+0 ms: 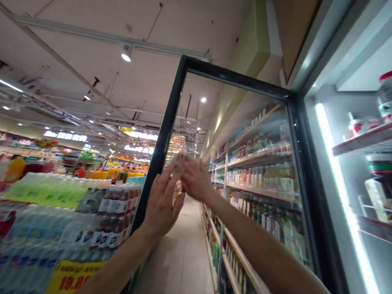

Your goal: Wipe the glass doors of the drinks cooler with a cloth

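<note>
An open cooler door (245,122) with a black frame and a glass pane swings out in front of me. My left hand (162,204) lies flat against the glass near the door's left edge, fingers stretched out and holding nothing. My right hand (196,179) reaches across just above and right of it, also at the glass. Its fingers are pressed together and smeared by motion. A pale blurred wad (179,158) shows at its fingertips, and I cannot make out what it is. The two hands almost touch.
The lit cooler interior (364,171) with shelves of bottles and tubs is at the right. Behind the glass, store shelves of drinks (263,171) line a tiled aisle (183,245). Stacked shrink-wrapped bottle packs (70,216) with a yellow price sign stand at the left.
</note>
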The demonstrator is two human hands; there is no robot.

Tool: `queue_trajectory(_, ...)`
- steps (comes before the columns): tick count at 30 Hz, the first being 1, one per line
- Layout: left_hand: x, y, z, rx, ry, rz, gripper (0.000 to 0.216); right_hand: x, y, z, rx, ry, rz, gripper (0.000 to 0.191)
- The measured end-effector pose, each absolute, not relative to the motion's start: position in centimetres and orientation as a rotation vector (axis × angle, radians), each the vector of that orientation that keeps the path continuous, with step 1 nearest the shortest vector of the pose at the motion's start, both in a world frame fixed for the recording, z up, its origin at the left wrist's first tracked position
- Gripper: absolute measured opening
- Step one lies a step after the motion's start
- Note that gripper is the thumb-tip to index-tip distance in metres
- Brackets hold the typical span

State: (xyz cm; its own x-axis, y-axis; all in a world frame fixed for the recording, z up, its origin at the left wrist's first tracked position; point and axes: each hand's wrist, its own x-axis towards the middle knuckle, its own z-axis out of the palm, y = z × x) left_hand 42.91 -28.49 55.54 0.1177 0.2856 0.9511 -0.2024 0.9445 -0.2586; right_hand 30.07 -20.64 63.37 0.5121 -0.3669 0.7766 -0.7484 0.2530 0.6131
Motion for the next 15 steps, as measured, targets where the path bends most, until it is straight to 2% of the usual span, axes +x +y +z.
queue_trajectory(2,43.6,-28.9,56.2,-0.056,-1.403,0.359,0.053,29.2,-20.1,67.3,1.103,-1.164,0.644,0.045)
queue_trajectory(4,43.9,-29.5,56.5,-0.033,-1.389,0.335,0.051,29.3,-20.2,69.1,1.015,-1.212,0.756,0.043)
queue_trajectory(6,43.9,-30.1,56.3,-0.016,-1.385,0.328,0.051,30.5,-20.9,67.2,1.158,-1.205,0.61,0.043)
queue_trajectory(9,43.9,-30.5,55.4,-0.047,-1.422,0.373,0.054,32.0,-21.8,60.1,1.498,-1.087,0.221,0.043)
queue_trajectory(11,44.0,-30.4,54.9,-0.084,-1.47,0.417,0.056,31.9,-21.6,56.9,1.667,-0.914,-0.001,0.036)
queue_trajectory(13,44.2,-30.2,54.8,-0.103,-1.51,0.427,0.057,31.1,-21.1,57.7,1.691,-0.844,-0.063,0.034)
queue_trajectory(15,44.2,-30.0,55.1,-0.103,-1.516,0.399,0.056,30.4,-20.5,61.8,1.529,-0.988,0.123,0.04)
